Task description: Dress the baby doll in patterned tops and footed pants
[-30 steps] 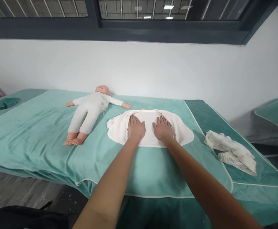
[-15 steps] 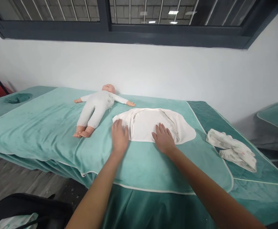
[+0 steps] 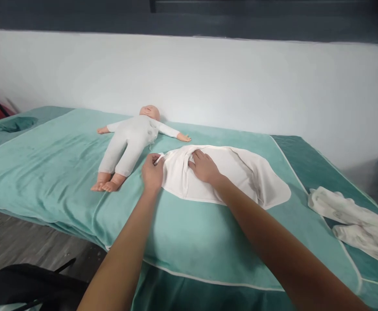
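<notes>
Before a plain white wall [image 3: 189, 77], in the head camera's view, a green cover [image 3: 208, 246] lies spread over a bed-like surface, a doll in white [image 3: 132, 140] on its back at left and a patterned cloth [image 3: 357, 220] at right. Between them, a white cloth [image 3: 230, 162] lies with its long axis running left to right, across the person's reach. The left hand [image 3: 153, 170], nearer the cloth's left end, pinches that tip between thumb and bent fingers, so nearly all the fabric extends rightward from the grip. The right hand [image 3: 204, 167] rests on the cloth's left half, thumb apart, fingertips against a fold, gripping nothing visible.
</notes>
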`<state>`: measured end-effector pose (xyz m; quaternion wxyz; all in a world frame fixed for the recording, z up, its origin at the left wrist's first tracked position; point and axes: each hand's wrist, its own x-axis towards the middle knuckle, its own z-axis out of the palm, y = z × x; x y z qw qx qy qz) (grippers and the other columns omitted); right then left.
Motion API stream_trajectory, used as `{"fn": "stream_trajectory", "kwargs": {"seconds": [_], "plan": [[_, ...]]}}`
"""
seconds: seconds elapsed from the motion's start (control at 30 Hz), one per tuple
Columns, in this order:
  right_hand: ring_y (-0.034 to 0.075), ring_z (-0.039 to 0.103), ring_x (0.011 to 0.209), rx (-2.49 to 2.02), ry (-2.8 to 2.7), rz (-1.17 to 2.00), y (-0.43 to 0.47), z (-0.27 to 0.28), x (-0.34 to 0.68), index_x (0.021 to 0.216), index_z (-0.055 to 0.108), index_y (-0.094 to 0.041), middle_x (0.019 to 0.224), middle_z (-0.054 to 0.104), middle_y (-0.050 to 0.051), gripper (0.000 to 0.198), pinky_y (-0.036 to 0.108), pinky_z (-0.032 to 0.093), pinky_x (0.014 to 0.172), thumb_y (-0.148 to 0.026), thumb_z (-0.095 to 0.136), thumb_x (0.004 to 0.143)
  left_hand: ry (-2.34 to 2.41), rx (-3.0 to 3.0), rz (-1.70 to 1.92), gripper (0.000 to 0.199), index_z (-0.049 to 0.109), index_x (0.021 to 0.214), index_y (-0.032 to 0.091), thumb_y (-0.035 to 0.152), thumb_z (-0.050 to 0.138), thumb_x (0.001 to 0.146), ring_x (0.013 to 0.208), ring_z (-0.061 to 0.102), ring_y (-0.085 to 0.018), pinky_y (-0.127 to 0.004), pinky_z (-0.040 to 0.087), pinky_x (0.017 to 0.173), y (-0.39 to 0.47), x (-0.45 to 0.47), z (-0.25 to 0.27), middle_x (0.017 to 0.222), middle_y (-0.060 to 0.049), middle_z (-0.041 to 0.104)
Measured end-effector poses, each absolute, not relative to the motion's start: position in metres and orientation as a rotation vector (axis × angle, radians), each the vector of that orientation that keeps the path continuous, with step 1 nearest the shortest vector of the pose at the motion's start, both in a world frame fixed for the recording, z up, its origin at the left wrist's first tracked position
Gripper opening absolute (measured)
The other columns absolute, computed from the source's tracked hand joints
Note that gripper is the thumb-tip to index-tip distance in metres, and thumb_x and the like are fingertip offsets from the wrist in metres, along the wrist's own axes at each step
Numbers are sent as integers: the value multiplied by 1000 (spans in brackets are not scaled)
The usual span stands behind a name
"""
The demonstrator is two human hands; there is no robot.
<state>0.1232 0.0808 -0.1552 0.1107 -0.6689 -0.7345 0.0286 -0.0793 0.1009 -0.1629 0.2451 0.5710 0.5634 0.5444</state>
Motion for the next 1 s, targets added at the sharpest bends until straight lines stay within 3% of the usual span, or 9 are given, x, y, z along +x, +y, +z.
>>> {"fn": "stream_trajectory", "kwargs": {"seconds": [0.17,0.33,0.6,0.73,0.83,0.93,1.0], "plan": [[24,31,145,-1891,-2224,43,102,-159,128,143,44,-10,153,43,14,50,42,21,119,-32,26,101,1500,1430,1721,11,61,93,18,24,56,85,88,59,-15,-28,47,84,125,-77,-162,93,-2,65],[24,25,148,-1930,-2221,40,109,-159,128,150,36,-12,158,37,12,53,44,19,120,-27,26,100,1560,1402,1816,7,60,90,18,18,55,84,88,57,-15,-27,46,84,134,-73,-158,89,-2,63],[24,19,151,-2049,-2126,66,99,-154,123,152,33,-10,163,27,9,57,44,18,121,-24,22,99,1518,1453,1803,18,60,99,19,15,52,83,85,59,-14,-26,48,81,131,-76,-160,96,-3,65],[25,19,151,-2078,-2047,48,83,-155,118,154,29,-7,164,22,9,60,44,18,121,-30,20,100,1380,1531,1772,29,60,108,20,13,47,84,112,62,-18,-33,48,98,128,-76,-162,118,-7,67],[26,19,151,-2090,-2045,47,72,-156,116,154,29,-7,164,22,10,61,44,17,121,-35,20,101,1337,1614,1792,39,60,112,22,6,41,82,139,46,-19,-38,38,115,125,-75,-162,145,-6,54],[26,17,151,-2104,-2044,79,62,-155,113,155,28,-7,164,22,12,62,44,16,121,-38,19,101,1444,1619,1785,38,61,112,22,7,42,83,145,37,-20,-42,31,120,122,-74,-160,152,-5,46],[25,16,152,-2108,-2038,89,56,-154,111,155,28,-7,164,21,12,62,44,15,121,-39,20,102,1478,1622,1757,34,61,113,22,12,44,86,139,46,-20,-41,35,117,122,-73,-158,144,-6,55]]}}
